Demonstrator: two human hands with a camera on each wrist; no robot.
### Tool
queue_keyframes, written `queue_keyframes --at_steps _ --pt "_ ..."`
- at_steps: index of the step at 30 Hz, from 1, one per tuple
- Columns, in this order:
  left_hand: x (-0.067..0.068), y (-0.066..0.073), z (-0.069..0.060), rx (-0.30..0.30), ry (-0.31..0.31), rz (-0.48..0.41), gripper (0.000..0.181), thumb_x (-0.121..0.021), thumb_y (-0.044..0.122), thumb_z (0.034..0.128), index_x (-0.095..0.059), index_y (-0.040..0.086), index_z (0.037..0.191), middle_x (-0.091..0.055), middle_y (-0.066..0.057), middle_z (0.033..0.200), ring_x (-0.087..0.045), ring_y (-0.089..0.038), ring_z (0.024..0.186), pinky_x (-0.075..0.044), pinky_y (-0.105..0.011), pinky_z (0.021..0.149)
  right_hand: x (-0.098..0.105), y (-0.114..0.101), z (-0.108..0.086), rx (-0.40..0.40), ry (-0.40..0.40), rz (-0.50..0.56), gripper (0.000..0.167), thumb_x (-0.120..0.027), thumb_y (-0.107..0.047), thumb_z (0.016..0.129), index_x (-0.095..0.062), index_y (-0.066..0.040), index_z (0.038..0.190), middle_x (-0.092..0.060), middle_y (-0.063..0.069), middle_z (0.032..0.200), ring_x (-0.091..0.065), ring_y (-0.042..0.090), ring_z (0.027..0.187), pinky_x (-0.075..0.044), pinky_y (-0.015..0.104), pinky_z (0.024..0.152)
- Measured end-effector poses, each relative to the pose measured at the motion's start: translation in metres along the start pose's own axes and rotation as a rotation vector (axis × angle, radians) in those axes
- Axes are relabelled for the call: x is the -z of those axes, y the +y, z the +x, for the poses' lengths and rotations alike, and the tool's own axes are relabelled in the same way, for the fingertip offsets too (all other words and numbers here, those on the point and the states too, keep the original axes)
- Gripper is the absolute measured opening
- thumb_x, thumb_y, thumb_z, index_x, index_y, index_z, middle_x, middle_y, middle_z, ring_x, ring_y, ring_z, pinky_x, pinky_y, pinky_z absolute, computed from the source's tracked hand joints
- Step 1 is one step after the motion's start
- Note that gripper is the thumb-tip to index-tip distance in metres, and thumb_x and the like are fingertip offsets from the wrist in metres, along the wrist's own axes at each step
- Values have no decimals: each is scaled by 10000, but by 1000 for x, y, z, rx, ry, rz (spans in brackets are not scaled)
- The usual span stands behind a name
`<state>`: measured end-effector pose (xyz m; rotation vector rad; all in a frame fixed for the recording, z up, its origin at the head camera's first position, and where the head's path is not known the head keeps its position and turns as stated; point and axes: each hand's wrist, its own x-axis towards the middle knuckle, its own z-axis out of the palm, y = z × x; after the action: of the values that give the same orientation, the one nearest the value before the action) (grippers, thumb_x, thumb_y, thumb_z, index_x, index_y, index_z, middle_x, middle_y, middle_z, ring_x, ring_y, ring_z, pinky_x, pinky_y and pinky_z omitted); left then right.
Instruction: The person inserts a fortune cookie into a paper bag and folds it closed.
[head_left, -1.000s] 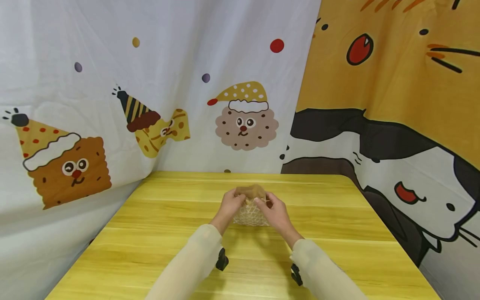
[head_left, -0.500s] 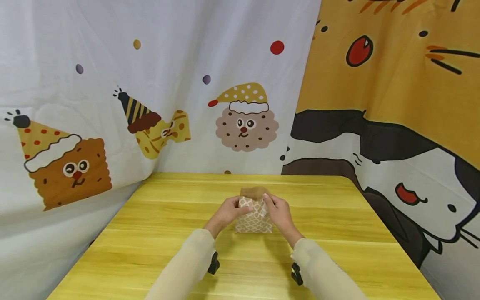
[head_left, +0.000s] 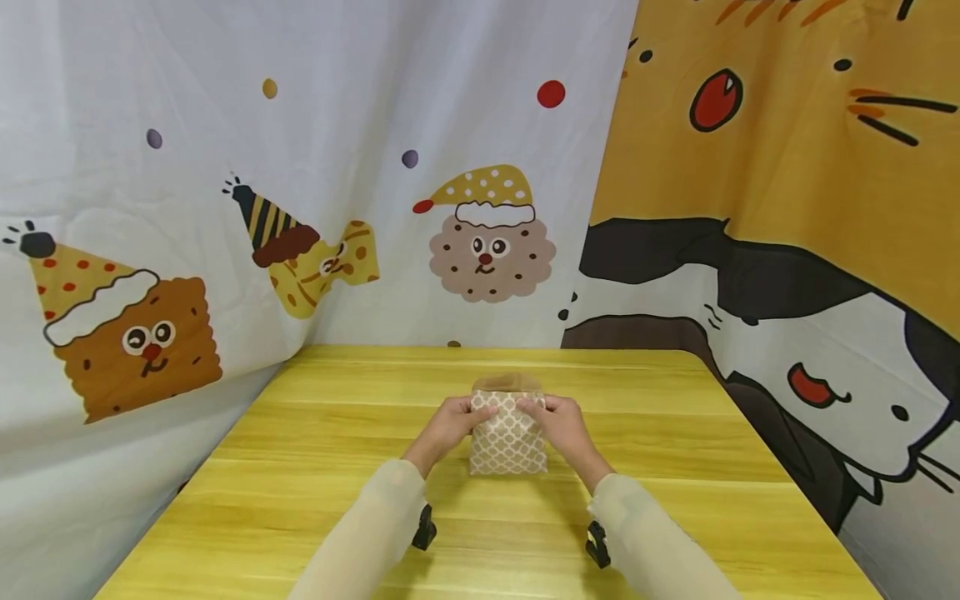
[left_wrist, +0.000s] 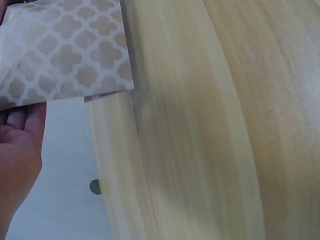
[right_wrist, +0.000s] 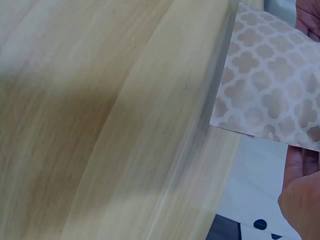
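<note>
Head view: pouch, inside hidden, between left hand and right hand

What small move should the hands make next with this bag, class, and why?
Probably fold the flap down over the front of the bag: it sticks up past the patterned front's top edge, and the left hand and right hand grip the sides, thumbs in front near that edge.
</note>
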<state>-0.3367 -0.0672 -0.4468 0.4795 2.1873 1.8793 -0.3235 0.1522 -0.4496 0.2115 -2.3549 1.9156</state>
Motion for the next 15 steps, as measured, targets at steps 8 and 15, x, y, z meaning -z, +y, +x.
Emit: queue_keyframes --at_steps 8,15 --pt "-3 1 -1 48 -37 23 343 -660 367 962 -683 85 1156 -711 -54 1004 -660 -184 914 -532 -403 867 1 -1 0 -34 48 28 430 -747 -483 855 -749 -55 816 -681 57 700 -551 130 594 -474 280 584" --pt "-7 1 -3 60 -41 73 286 -745 273 909 -699 111 1140 -725 -36 993 -678 -192 902 -541 -366 850 3 -2 0 -35 72 48 423 -759 -473 853 -749 -51 855 -613 5 633 -497 111 539 -442 269 528"
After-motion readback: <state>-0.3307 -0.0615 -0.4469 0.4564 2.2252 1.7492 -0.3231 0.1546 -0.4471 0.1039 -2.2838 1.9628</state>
